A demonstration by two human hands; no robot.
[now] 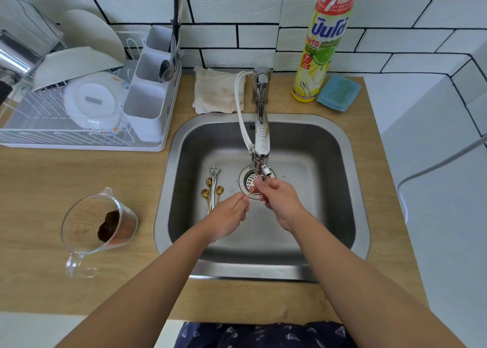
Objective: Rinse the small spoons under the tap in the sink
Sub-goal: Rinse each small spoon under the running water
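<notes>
Sink (340, 147) floor open right of both hands' spoon (251, 191)

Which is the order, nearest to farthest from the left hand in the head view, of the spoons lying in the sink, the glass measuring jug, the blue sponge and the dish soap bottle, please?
From the left hand:
1. Spoons, in the sink just left of the fingers.
2. Glass measuring jug, on the counter to the left.
3. Blue sponge, at the back right.
4. Dish soap bottle, standing beside the sponge; its base is about as far off, too close to call.
</notes>
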